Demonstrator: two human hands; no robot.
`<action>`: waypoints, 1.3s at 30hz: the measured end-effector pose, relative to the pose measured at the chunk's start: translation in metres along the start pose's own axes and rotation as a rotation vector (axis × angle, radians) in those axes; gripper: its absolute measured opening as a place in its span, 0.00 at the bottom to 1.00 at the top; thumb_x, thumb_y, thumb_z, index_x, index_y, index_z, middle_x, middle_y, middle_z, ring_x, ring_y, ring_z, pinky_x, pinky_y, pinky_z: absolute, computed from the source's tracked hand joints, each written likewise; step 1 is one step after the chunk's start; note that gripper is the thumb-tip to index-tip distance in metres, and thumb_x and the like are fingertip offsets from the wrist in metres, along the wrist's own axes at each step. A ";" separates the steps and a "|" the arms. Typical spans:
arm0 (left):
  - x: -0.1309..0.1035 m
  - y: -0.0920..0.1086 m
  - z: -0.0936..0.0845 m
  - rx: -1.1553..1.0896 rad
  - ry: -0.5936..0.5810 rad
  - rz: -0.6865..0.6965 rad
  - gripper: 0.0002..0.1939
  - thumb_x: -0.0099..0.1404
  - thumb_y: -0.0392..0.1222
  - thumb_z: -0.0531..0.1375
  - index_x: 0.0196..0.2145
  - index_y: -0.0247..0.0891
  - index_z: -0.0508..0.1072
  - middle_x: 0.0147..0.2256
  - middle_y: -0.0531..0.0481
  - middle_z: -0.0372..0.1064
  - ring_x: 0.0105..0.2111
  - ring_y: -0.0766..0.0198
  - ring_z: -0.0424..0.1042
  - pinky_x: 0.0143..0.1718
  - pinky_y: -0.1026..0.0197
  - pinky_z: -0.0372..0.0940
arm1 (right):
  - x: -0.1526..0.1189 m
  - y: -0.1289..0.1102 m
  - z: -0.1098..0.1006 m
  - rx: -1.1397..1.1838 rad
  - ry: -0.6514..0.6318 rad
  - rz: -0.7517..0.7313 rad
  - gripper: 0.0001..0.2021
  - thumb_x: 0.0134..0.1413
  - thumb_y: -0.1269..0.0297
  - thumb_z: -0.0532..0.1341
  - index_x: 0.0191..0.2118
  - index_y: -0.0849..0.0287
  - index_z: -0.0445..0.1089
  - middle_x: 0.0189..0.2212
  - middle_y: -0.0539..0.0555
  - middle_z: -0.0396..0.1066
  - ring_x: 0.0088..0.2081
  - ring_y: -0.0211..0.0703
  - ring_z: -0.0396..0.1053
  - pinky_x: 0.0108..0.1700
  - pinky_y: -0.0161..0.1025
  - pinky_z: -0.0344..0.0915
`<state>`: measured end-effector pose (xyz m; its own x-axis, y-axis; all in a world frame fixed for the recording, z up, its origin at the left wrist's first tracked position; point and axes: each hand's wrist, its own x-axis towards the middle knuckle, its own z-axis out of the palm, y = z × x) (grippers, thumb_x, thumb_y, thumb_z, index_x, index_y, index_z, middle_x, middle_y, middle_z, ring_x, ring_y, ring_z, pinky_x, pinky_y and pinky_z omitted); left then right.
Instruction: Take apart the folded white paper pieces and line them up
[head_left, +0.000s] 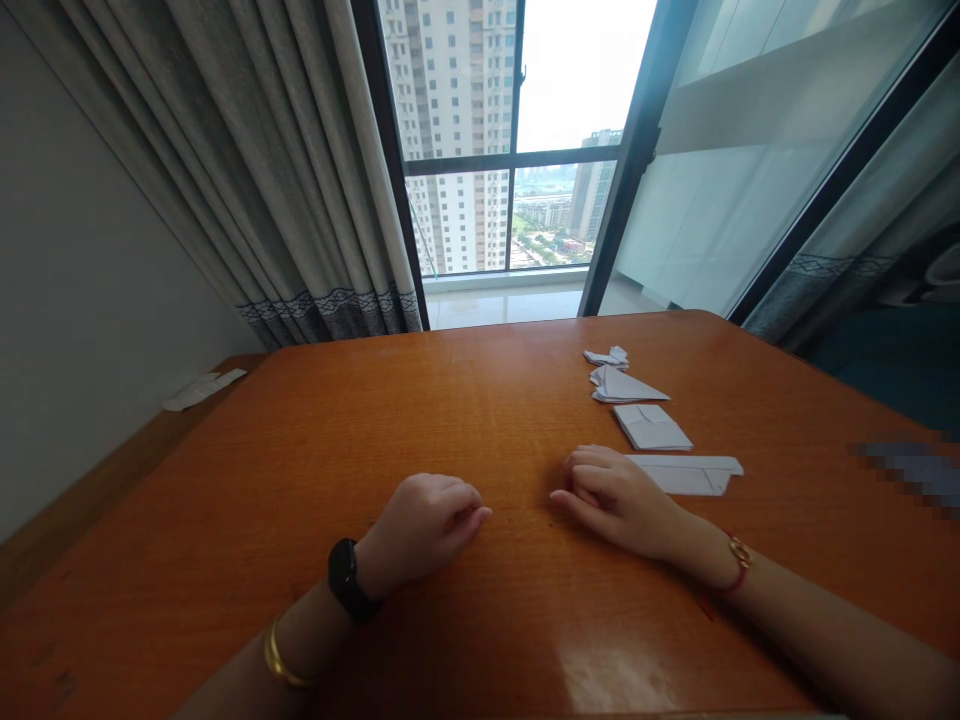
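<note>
My R hand [622, 502] and L hand [426, 525] both curled loosely in, nothing visible in either. Strip [697, 475] on the table [337, 420], just beyond R hand and to its rt, long axis side to side; R's nearer. Contact? Can't tell.

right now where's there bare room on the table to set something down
The table is bare beyond the left hand, from its left edge across to the row of four folded papers. A smaller gap lies open between that hand and the right hand. It's crowded at that row, where the right hand partly hides the nearest paper strip.
</note>
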<state>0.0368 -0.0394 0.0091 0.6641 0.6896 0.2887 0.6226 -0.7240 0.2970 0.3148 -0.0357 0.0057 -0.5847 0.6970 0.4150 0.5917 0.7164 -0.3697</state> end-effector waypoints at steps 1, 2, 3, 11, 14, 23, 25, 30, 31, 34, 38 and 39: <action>0.000 0.000 0.000 0.000 -0.004 0.000 0.11 0.67 0.42 0.54 0.29 0.38 0.71 0.24 0.52 0.68 0.25 0.65 0.66 0.28 0.63 0.55 | 0.000 0.000 0.000 -0.001 -0.001 -0.001 0.19 0.62 0.63 0.55 0.20 0.57 0.51 0.21 0.50 0.59 0.26 0.38 0.56 0.31 0.39 0.52; 0.000 0.000 0.000 -0.002 -0.008 0.000 0.11 0.67 0.42 0.54 0.29 0.38 0.71 0.24 0.52 0.68 0.25 0.65 0.66 0.28 0.63 0.55 | 0.000 0.000 0.000 -0.001 -0.002 -0.001 0.19 0.62 0.63 0.55 0.20 0.57 0.51 0.21 0.50 0.59 0.26 0.38 0.56 0.31 0.39 0.52; 0.000 0.000 0.000 -0.004 -0.011 -0.001 0.11 0.67 0.42 0.54 0.29 0.38 0.71 0.24 0.52 0.69 0.25 0.65 0.66 0.29 0.63 0.56 | 0.000 0.000 0.000 -0.001 -0.003 -0.001 0.19 0.62 0.63 0.55 0.20 0.57 0.51 0.21 0.50 0.59 0.26 0.38 0.55 0.31 0.39 0.52; 0.000 0.000 0.000 -0.007 -0.022 -0.017 0.10 0.67 0.42 0.55 0.30 0.38 0.71 0.25 0.53 0.69 0.25 0.65 0.66 0.29 0.62 0.56 | 0.000 0.000 0.000 0.001 -0.013 0.001 0.19 0.62 0.63 0.55 0.20 0.57 0.50 0.21 0.49 0.59 0.26 0.39 0.56 0.32 0.39 0.52; 0.001 0.000 0.000 -0.010 -0.027 -0.016 0.10 0.67 0.42 0.54 0.30 0.38 0.71 0.25 0.53 0.69 0.25 0.65 0.66 0.29 0.62 0.55 | 0.001 0.000 -0.001 0.001 -0.015 -0.002 0.19 0.62 0.63 0.55 0.20 0.57 0.50 0.21 0.49 0.59 0.26 0.39 0.55 0.32 0.39 0.52; 0.001 0.000 -0.001 -0.004 -0.058 -0.031 0.11 0.68 0.43 0.54 0.30 0.38 0.71 0.25 0.53 0.68 0.26 0.65 0.66 0.30 0.62 0.55 | 0.001 0.000 -0.001 0.004 -0.014 -0.003 0.19 0.62 0.63 0.55 0.20 0.57 0.51 0.20 0.49 0.59 0.26 0.39 0.56 0.32 0.39 0.51; 0.001 0.000 0.000 -0.006 -0.061 -0.032 0.11 0.68 0.43 0.54 0.30 0.38 0.71 0.25 0.53 0.69 0.26 0.65 0.66 0.30 0.62 0.55 | 0.001 0.000 -0.001 0.006 -0.017 -0.008 0.19 0.62 0.63 0.55 0.20 0.57 0.50 0.20 0.49 0.59 0.26 0.39 0.56 0.32 0.39 0.51; 0.001 -0.001 0.001 -0.008 -0.060 -0.024 0.10 0.67 0.43 0.54 0.30 0.38 0.71 0.25 0.53 0.69 0.26 0.65 0.66 0.30 0.62 0.56 | 0.000 0.002 0.001 0.008 -0.023 0.003 0.19 0.61 0.63 0.55 0.21 0.57 0.50 0.21 0.49 0.59 0.26 0.39 0.56 0.32 0.38 0.51; 0.001 -0.001 0.001 -0.007 -0.058 -0.022 0.10 0.67 0.42 0.54 0.30 0.38 0.71 0.25 0.53 0.69 0.26 0.65 0.66 0.30 0.62 0.56 | 0.000 0.002 0.001 0.006 -0.023 0.003 0.19 0.61 0.63 0.55 0.21 0.57 0.50 0.21 0.49 0.59 0.26 0.39 0.56 0.32 0.38 0.51; 0.000 0.000 0.001 -0.008 -0.056 -0.020 0.10 0.67 0.42 0.55 0.30 0.38 0.71 0.25 0.53 0.69 0.26 0.65 0.66 0.30 0.62 0.55 | 0.000 0.002 0.001 0.002 -0.022 -0.008 0.19 0.62 0.63 0.55 0.20 0.57 0.50 0.21 0.49 0.59 0.26 0.39 0.56 0.32 0.38 0.51; 0.001 0.000 0.000 -0.012 -0.054 -0.025 0.10 0.67 0.42 0.54 0.30 0.38 0.71 0.25 0.53 0.68 0.25 0.66 0.65 0.30 0.63 0.55 | 0.000 0.001 0.001 0.004 -0.020 -0.010 0.19 0.61 0.63 0.55 0.20 0.57 0.50 0.20 0.49 0.59 0.26 0.39 0.56 0.32 0.38 0.51; 0.001 0.000 0.000 -0.012 -0.054 -0.026 0.11 0.67 0.42 0.54 0.30 0.38 0.71 0.24 0.53 0.68 0.25 0.66 0.65 0.30 0.63 0.55 | 0.000 0.001 0.001 0.005 -0.018 -0.010 0.19 0.61 0.63 0.55 0.20 0.57 0.50 0.20 0.49 0.59 0.26 0.39 0.55 0.32 0.38 0.51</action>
<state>0.0379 -0.0386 0.0099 0.6695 0.7057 0.2318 0.6348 -0.7056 0.3148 0.3148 -0.0346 0.0050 -0.6004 0.6905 0.4033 0.5832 0.7232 -0.3700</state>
